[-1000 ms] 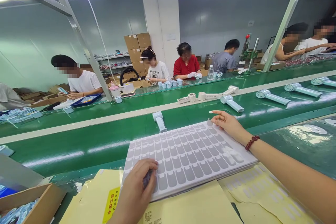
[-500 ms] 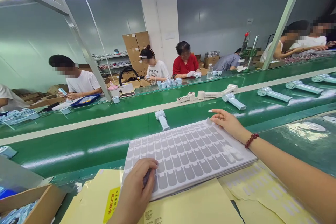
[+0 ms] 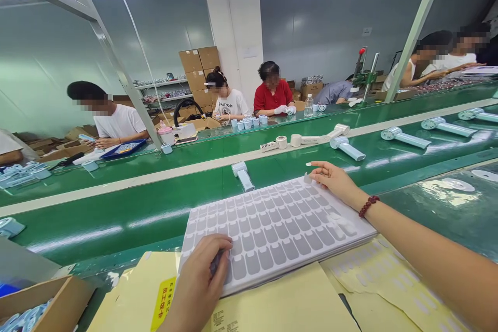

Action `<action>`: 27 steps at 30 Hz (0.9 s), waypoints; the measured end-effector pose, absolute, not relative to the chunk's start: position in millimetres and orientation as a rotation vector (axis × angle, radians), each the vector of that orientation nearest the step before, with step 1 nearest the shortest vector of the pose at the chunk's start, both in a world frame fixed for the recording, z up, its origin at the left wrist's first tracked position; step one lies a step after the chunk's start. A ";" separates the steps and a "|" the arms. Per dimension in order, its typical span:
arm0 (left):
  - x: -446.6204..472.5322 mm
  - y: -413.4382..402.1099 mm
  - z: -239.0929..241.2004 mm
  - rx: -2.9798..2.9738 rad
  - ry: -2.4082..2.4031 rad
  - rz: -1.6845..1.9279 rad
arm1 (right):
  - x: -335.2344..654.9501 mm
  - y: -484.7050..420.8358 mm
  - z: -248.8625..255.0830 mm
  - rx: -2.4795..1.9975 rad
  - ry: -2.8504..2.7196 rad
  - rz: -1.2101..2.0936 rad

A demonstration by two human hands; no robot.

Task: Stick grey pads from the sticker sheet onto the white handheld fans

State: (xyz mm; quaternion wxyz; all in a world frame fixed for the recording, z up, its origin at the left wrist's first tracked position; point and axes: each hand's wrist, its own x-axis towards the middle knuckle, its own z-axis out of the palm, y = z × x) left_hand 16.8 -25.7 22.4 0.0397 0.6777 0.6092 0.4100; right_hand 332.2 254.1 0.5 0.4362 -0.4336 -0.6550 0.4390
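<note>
Green conveyor belt point(image 3: 116, 228) open past sticker sheets' point(image 3: 272, 233) edge

Chinese characters on a yellow label point(image 3: 163, 296), "PXzh" on a white T-shirt point(image 3: 225, 106)

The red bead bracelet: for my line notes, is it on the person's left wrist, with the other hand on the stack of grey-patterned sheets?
No: the red bead bracelet is on the right wrist, not the left, as the head view shows. The left hand is indeed the one on the stack of grey-patterned sheets.
</note>
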 end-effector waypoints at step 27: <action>14.3 -23.0 18.5 2.096 1.896 1.208 | 332.0 252.4 6.3 -1.080 -1.593 1.128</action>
